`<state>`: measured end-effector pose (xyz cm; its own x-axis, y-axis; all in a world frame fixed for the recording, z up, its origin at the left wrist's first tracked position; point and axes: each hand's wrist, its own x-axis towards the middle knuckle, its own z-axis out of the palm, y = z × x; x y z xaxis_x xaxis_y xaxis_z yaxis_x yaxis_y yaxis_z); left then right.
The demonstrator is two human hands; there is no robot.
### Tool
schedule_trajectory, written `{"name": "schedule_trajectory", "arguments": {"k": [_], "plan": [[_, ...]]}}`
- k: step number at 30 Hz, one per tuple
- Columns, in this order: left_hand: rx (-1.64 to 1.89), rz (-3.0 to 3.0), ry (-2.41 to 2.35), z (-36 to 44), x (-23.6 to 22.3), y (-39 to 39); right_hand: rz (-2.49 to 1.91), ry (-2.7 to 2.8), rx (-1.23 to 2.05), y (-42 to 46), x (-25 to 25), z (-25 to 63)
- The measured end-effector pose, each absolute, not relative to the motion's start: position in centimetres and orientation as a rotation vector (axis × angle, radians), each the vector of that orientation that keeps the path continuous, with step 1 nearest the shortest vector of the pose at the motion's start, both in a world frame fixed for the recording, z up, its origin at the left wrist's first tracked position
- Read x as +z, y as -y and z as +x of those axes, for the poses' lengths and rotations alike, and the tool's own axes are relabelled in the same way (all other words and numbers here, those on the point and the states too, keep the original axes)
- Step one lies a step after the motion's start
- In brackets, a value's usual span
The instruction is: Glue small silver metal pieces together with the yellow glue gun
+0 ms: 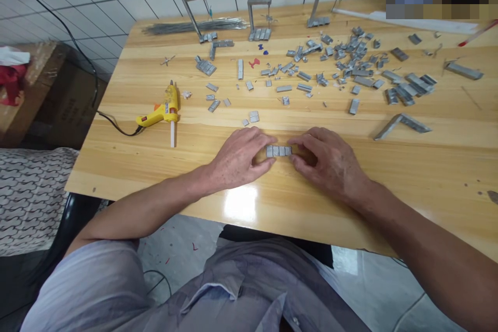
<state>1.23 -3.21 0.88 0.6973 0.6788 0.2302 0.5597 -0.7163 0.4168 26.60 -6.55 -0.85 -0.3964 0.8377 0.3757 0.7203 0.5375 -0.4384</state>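
Observation:
A short row of grey metal pieces point(279, 151), like cut lengths of staple strip set side by side, lies on the wooden table before me. My left hand point(243, 158) pinches its left end, the index finger on the far side and the thumb on the near side. At the right end, my right hand point(330, 161) has its thumb and fingers closed about the row in the same way. Just beyond the hands lies a small flat grey piece point(254, 116). Whether the pieces in the row are joined cannot be made out.
A yellow glue gun point(163, 109) with a white glue stick lies to the left, its cord running off the table. Many loose grey pieces point(350, 62) are scattered at the back right. Angled grey stands point(251, 18) and thin wires point(194, 26) are near the tiled wall.

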Motion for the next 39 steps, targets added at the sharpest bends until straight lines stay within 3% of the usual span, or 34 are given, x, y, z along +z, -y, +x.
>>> {"name": "schedule_trajectory", "arguments": {"k": [39], "plan": [[0.548,2.539,-0.926,1.46,0.0,3.0,-1.146,2.215,0.374,6.05,-0.91,25.94]]}}
